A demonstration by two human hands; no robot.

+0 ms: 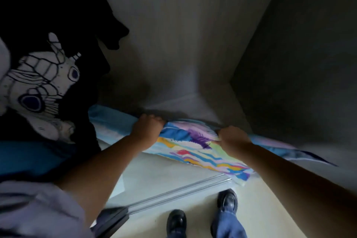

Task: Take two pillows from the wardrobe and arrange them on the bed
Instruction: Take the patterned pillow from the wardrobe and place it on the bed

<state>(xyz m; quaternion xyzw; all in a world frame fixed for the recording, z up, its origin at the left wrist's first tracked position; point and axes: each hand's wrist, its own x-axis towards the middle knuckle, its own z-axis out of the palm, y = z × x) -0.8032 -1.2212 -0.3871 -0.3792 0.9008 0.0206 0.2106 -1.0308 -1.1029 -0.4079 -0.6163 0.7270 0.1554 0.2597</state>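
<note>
A pillow (195,152) in a bright striped case of blue, purple, yellow and pink lies on the floor of the open wardrobe (173,44), its near end hanging over the front edge. My left hand (148,129) grips the pillow's far edge on the left. My right hand (231,138) grips the same edge further right. More blue fabric (108,118) lies to the left behind my left hand; whether it is a second pillow is unclear. The bed is out of view.
Dark hanging clothes fill the left side, one with a white moth print (38,83). A folded blue item (29,158) lies beneath them. The wardrobe's sliding-door track (173,193) runs along the floor. My two black shoes (201,210) stand on the pale floor.
</note>
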